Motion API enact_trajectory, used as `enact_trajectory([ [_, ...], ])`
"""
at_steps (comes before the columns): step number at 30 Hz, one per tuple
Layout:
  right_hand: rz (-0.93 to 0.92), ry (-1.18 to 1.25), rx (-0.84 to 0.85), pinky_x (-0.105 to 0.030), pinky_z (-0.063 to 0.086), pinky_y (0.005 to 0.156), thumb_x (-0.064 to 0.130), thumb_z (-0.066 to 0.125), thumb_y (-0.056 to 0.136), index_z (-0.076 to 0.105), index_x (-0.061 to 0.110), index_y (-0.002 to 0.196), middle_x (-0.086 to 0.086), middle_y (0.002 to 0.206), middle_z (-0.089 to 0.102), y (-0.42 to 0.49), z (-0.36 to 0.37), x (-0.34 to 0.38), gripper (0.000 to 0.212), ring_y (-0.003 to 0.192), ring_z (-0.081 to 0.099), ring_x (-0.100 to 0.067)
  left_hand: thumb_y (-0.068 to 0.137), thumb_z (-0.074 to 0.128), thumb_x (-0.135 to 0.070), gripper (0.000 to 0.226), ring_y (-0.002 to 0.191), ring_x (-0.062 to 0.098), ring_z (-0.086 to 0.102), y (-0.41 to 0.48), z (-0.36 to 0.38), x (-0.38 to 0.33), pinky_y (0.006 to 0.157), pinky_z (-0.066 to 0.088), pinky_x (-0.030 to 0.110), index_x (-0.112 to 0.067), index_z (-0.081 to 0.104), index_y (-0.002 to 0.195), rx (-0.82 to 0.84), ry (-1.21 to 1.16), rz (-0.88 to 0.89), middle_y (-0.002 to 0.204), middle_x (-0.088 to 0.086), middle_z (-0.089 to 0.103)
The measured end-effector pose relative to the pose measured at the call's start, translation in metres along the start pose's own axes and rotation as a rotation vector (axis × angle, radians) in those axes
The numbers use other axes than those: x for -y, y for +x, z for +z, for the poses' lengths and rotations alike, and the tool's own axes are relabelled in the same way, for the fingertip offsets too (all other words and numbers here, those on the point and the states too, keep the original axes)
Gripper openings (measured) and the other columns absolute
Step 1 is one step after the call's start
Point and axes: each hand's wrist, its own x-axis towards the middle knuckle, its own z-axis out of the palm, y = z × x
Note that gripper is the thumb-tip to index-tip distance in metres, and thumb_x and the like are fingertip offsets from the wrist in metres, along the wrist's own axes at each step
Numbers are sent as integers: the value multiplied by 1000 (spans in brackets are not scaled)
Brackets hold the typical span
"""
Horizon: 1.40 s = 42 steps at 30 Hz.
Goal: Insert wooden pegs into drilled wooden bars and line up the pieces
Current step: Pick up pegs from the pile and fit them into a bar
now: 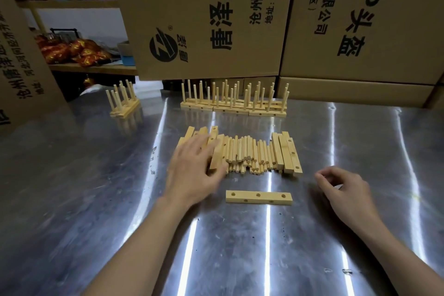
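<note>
Maybe halfway: finished pegged bars [233, 104] line the desk's [91, 199] back, loose pegs [247, 156] piled mid-desk. Left hand [192, 168] lies fingers-spread on spare bars [217, 149]; right hand [346, 186] curls loosely, seemingly empty, beside one empty drilled bar [259, 197].

Both hands are bare, the left hand [192, 166] blurred at its fingers, the right hand [343, 187] sharp. Both forearms are bare too, slim, shown nearly to the elbow.

left hand [192, 166]: palm down, fingers spread, arm extended forward | right hand [343, 187]: loosely curled, knuckles up
</note>
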Motion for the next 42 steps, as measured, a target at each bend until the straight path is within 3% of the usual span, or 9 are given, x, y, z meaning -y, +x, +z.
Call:
enact_trajectory([
  [4, -27, -26, -9, -26, 43, 58, 33, 70, 96, 68, 41, 78, 29, 79, 67, 0, 0, -1, 19, 78, 63, 4, 94, 50, -70, 71, 159, 13, 24, 3, 24, -37, 132, 12, 43, -35, 50, 155, 12, 99, 221, 168, -9, 38],
  [12, -24, -55, 3, -25, 43, 58, 33, 70, 95, 68, 40, 78, 31, 77, 66, 0, 2, 3, 19, 78, 62, 6, 85, 80, -53, 29, 144, 20, 44, 15, 22, -31, 122, 30, 45, -34, 82, 108, -122, 137, 55, 143, -10, 64],
  [15, -24, -59, -3, -24, 43, 59, 31, 71, 95, 69, 37, 77, 30, 77, 67, 1, 2, 6, 19, 77, 62, 7, 91, 82, -36, 7, 132, 19, 57, 19, 15, -32, 110, 40, 43, -31, 84, 95, -329, 42, 117, 128, -11, 73],
  [19, -20, -53, -5, -27, 44, 59, 31, 71, 95, 70, 35, 78, 25, 72, 68, -1, 1, 7, 17, 72, 63, 5, 97, 77, -36, 14, 105, 13, 63, 17, -7, -35, 87, 41, 26, -29, 81, 109, -637, -236, 71, 110, -13, 75],
  [23, -24, -33, 18, -24, 44, 59, 28, 71, 96, 70, 34, 79, 23, 73, 68, -2, -1, 12, 19, 70, 64, 1, 97, 78, -25, 17, 96, 13, 75, 12, -26, -47, 79, 58, 21, -28, 82, 113, -393, -1098, -341, 101, -7, 81],
  [26, -61, 85, 51, -25, 50, 62, 26, 73, 97, 74, 36, 85, 15, 76, 72, -6, -5, 23, 16, 71, 66, -9, 94, 81, -23, 18, 100, 14, 77, 9, -31, -52, 78, 58, 19, -27, 84, 111, -226, -1381, -481, 105, -1, 82],
  [33, -111, 670, 113, -22, 55, 63, 31, 75, 95, 71, 34, 132, -5, 106, 79, -28, -11, 74, 37, 72, 73, -20, 89, 84, -18, 21, 100, 19, 79, 2, -29, -68, 83, 58, 17, -21, 84, 110, -1, -1471, -373, 107, 7, 82],
  [38, -119, 733, 94, -26, 49, 51, 29, 78, 92, 74, 30, 124, -5, 103, 78, -35, -9, 87, 32, 66, 72, -22, 85, 86, -19, 25, 105, 19, 78, -5, -24, -78, 88, 58, 20, -21, 84, 110, 105, -1430, -263, 108, 6, 82],
  [42, -123, 681, 45, -21, 50, 58, 23, 82, 91, 78, 25, 108, -2, 90, 78, -36, -10, 85, 18, 70, 73, -19, 86, 86, -16, 26, 109, 19, 77, -8, -22, -81, 92, 57, 20, -23, 84, 111, 133, -1408, -200, 111, 4, 82],
])
